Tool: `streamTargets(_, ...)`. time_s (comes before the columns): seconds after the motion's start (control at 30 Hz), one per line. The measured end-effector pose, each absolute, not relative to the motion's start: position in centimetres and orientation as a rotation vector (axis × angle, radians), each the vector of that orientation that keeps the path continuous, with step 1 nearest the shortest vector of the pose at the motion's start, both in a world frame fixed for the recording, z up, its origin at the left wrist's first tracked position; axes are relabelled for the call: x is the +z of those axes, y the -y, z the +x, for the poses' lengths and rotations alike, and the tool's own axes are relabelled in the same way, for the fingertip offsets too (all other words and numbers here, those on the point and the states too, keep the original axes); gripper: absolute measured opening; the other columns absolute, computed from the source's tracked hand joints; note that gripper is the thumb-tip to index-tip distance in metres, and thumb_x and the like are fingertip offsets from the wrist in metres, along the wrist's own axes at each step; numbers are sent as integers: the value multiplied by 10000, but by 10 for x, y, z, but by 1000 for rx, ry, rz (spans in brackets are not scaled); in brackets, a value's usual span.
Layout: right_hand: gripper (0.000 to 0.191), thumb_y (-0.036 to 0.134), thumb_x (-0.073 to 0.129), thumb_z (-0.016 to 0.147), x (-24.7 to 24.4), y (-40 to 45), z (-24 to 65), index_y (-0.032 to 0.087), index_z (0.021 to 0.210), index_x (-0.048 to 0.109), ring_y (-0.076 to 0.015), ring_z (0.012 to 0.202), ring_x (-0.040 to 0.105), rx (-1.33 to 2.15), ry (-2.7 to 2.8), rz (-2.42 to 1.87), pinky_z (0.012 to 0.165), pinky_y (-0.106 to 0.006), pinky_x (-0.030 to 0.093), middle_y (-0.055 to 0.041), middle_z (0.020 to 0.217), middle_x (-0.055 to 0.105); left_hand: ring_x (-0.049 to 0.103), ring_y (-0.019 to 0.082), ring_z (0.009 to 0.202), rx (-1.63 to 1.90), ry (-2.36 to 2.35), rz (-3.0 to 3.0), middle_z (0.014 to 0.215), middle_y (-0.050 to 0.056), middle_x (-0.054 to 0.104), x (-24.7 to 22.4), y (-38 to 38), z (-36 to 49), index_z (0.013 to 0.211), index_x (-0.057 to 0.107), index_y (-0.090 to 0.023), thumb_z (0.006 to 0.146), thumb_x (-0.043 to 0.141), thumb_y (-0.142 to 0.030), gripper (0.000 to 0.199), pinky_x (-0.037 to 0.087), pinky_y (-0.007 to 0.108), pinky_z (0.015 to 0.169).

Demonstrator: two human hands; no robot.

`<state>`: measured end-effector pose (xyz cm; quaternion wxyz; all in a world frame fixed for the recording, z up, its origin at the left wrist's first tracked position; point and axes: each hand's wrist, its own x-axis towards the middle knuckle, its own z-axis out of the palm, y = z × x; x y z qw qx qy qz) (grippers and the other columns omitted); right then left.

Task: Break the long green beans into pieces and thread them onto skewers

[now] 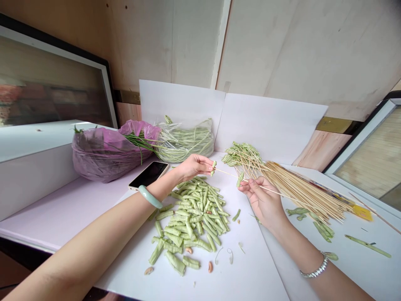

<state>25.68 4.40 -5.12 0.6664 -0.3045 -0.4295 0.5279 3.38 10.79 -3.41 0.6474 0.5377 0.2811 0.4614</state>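
My left hand [194,165] pinches a small green bean piece [213,168] at the tip of a thin bamboo skewer [227,173]. My right hand [260,197] grips the skewer's other end, and another bean piece [240,179] sits on the skewer just ahead of those fingers. Below my hands lies a heap of cut long beans [189,221] on white paper [250,267]. To the right, a bundle of bamboo skewers [300,190] fans out, with bean pieces threaded on the tips [241,154].
A black phone [148,175] lies beyond my left wrist, which wears a jade bangle [150,196]. Whole long beans fill a clear plastic bag [184,142] beside a purple bag [103,152] holding green chives. Loose bean pieces [322,230] lie at right.
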Motion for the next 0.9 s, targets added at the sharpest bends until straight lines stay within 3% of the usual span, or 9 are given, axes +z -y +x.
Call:
streamTargets(0.5,373,270,898,456,-46,-33,246,189,568,551,-97,644,662,1219,831,-655,666,-195,558,21,610,688,564,62,623,1127,-388,1035,680,24,618,-31,-89,56,797,686,-92,683,718,-177,145,457,173,623)
streamTargets(0.73,374,262,900,446,-46,-34,247,191,561,551,-98,632,659,1232,823,-652,658,-199,559,15,614,694,538,73,598,1227,-440,1090,637,26,594,-29,-88,61,779,701,-74,667,711,-181,156,416,192,579)
streamTargets(0.9,373,261,900,450,-46,-34,250,195,557,549,-94,633,660,1233,827,-639,659,-186,555,25,605,689,535,79,610,1244,-400,1191,763,50,647,-33,-91,59,691,689,-104,635,741,-208,128,386,220,569)
